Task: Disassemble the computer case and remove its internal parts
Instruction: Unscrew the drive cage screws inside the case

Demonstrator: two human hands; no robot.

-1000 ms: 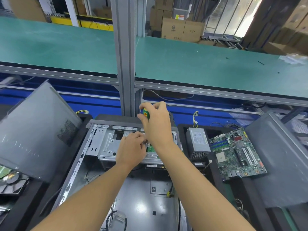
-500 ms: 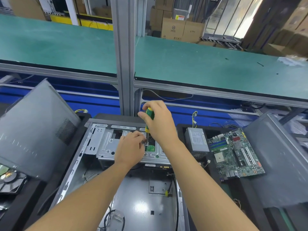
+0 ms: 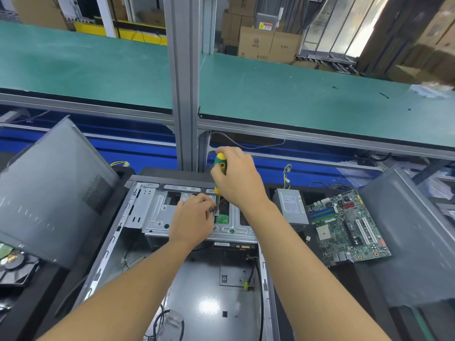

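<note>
In the open computer case (image 3: pixel 105 249) lying before the person, the right hand (image 3: pixel 238 178) grips a screwdriver (image 3: pixel 219 160) upright on the drive cage (image 3: pixel 157 212). The left hand (image 3: pixel 193 221) pinches its tip. A tilted shaft could probably slip and jab those fingers.

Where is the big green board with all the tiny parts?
In the head view, the motherboard lies flat on the right, outside the open case, between the grey power supply and a grey side panel.
</note>
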